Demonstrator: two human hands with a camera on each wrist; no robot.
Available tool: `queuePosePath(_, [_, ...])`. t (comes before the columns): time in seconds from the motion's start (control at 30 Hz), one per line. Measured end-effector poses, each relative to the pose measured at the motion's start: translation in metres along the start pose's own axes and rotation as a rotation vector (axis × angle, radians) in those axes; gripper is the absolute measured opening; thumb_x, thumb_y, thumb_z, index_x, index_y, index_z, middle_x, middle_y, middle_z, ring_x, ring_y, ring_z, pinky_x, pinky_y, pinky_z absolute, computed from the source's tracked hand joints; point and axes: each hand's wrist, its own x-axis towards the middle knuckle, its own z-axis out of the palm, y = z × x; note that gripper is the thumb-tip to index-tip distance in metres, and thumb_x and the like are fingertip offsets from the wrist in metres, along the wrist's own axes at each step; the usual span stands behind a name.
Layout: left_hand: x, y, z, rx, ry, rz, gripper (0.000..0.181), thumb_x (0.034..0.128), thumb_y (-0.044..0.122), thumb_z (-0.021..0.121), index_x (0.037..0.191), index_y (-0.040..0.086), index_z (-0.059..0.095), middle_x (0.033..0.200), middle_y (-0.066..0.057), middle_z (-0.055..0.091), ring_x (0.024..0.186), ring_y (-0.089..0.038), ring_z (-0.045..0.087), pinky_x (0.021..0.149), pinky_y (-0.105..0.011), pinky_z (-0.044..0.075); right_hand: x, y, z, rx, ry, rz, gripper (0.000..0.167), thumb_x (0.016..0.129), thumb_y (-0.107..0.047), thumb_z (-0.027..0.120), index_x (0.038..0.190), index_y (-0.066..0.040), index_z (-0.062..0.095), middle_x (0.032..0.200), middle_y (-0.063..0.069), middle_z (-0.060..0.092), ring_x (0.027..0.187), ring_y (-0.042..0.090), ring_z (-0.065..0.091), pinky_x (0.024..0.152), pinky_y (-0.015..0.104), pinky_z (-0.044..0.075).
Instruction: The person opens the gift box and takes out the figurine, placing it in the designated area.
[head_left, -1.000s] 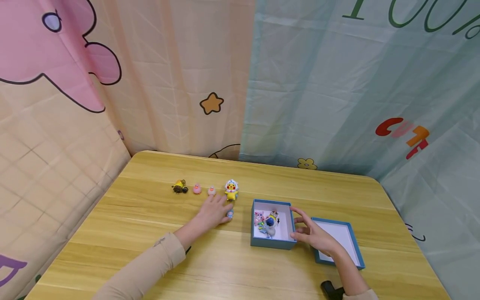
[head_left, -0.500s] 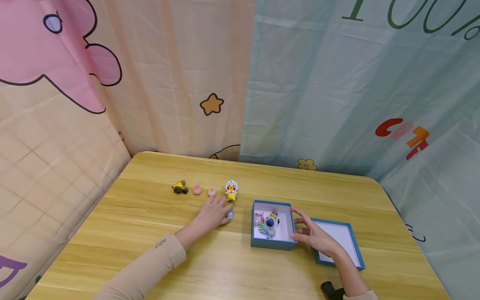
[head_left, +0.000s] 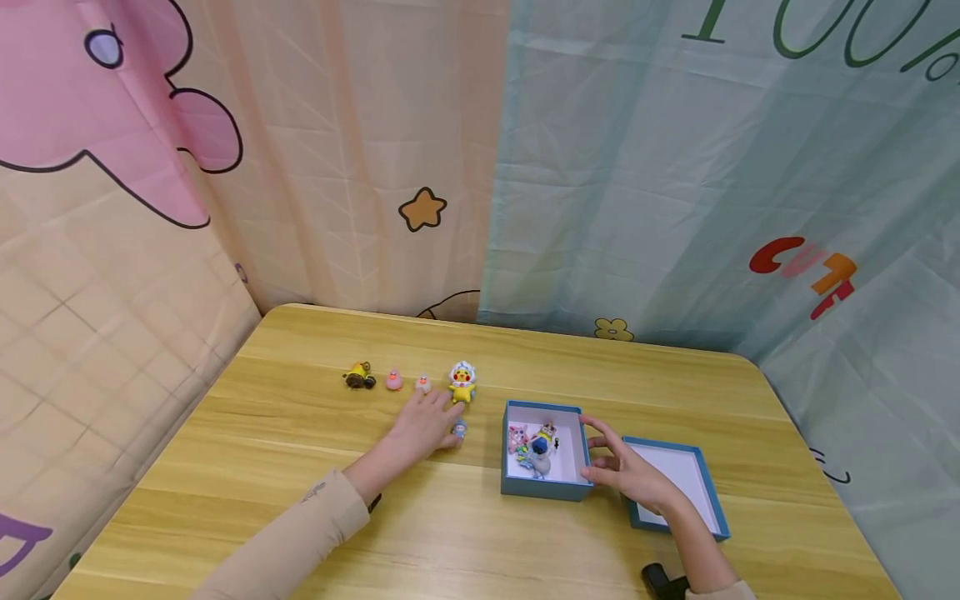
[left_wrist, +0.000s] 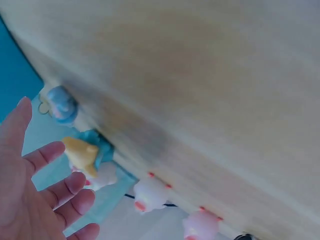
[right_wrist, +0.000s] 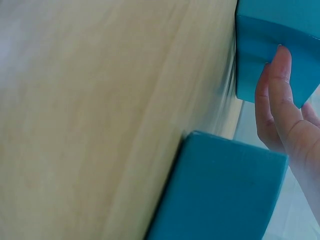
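My left hand point(head_left: 423, 421) is above the table beside a small blue figurine point(head_left: 460, 428). Its fingers are spread and loosely bent, and the left wrist view shows nothing between them. Just beyond the fingertips stands a yellow figurine in a white hood point(head_left: 462, 385), with a whitish toy point(head_left: 423, 382) and a pink one point(head_left: 394, 380) to its left. On the right, my right hand point(head_left: 637, 475) touches the side of a blue open-topped box point(head_left: 543, 487), its nearly straight fingers point(right_wrist: 281, 70) against the wall. Inside the box lie several small figurines point(head_left: 538, 448), jumbled together.
A yellow and dark figurine point(head_left: 360, 375) ends the row at the left. The blue box lid point(head_left: 678, 471), white inside, lies right of the box, partly behind the right forearm. Near the right wrist is a black object point(head_left: 662, 581). Printed curtains hang behind the wooden table point(head_left: 300, 467).
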Motion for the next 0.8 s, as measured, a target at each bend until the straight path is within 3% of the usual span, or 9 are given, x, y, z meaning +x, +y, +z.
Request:
queuePosePath(0.27, [0.009,0.008,-0.024,-0.090,0.055,0.030,0.053,0.0838,0.052,0.054,0.125,0.018,0.053,0.124,-0.010,0.050,0.113,-0.028,0.047,0.093,-0.042,0.036,0.000,0.000,0.000,0.010,-0.003,-0.004,0.077,0.087,-0.017,0.062,0.146,-0.014,0.013,0.131,0.030,0.026,0.103,0.031,0.048,0.082,0.036,0.043])
queuePosePath(0.5, [0.020,0.026,-0.033,-0.151,0.136,0.076,0.047,0.0838,0.051,0.055,0.121,0.021,0.053,0.110,-0.004,0.051,0.103,-0.022,0.048,0.091,-0.041,0.038,-0.001,0.000,0.001,0.017,-0.001,-0.004,0.076,0.087,-0.016,0.062,0.146,-0.014,0.012,0.131,0.030,0.026,0.103,0.031,0.049,0.082,0.036,0.044])
queuePosePath(0.8, [0.037,0.048,-0.037,-0.190,0.119,0.094,0.048,0.0867,0.050,0.052,0.125,0.021,0.053,0.112,-0.003,0.051,0.101,-0.020,0.046,0.091,-0.038,0.036,0.000,0.000,0.001,0.015,-0.007,-0.004,0.076,0.087,-0.015,0.061,0.146,-0.014,0.012,0.131,0.030,0.026,0.102,0.031,0.048,0.082,0.037,0.044])
